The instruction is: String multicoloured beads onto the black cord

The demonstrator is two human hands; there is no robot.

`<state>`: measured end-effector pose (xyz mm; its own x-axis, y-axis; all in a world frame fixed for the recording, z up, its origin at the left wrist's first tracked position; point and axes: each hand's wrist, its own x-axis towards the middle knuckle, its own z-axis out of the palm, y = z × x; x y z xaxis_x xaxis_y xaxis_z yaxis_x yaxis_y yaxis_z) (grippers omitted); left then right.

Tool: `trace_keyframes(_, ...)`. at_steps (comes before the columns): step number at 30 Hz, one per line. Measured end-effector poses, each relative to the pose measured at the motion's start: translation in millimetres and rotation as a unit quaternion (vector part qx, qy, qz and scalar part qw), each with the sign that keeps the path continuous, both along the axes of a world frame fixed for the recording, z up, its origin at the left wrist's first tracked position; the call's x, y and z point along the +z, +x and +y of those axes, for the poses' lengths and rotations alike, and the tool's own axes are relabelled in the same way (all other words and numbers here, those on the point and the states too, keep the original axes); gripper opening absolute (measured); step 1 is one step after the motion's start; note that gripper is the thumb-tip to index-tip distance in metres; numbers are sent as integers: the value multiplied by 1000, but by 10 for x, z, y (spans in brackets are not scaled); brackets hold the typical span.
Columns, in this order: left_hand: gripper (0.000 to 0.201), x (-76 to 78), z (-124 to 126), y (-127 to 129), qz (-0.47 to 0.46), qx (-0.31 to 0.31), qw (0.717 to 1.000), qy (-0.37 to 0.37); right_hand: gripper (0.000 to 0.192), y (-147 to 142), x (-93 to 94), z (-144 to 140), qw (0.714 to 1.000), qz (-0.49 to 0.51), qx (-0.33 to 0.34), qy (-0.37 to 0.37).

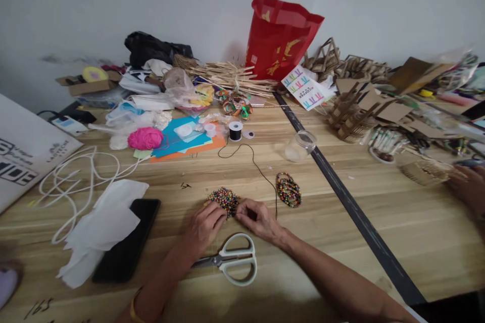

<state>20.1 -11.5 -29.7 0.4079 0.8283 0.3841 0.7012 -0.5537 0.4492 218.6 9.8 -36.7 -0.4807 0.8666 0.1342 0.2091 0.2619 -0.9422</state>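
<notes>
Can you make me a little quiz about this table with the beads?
1. True or false: the scissors lie nearer the person than the two hands.
2. What do the left hand and right hand touch?
3. Which colour is the ball of yarn: A pink, B green, C black?

Key: 1 true. 2 the bead piece. 3 A.

A round pad of multicoloured beads (223, 199) lies on the pale wooden table (341, 242), between both hands; a second beaded oval (288, 190) sits right of it, white-handled scissors (231, 261) before it, a black thread spool (235, 130) behind.
</notes>
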Motion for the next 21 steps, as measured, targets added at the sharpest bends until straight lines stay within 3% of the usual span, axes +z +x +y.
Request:
trace_keyframes(6,13,65,14,-58,-151,23,988,-30,23,-32,59,8,998,25,-10,-58)
trace_keyframes(14,15,103,29,-48,-208,6,973,-100,29,-8,47,6,989,62,-10,-132)
trace_keyframes(21,11,10,36,-10,-254,-1,959,-126,26,31,70,-16,992,62,-7,-109)
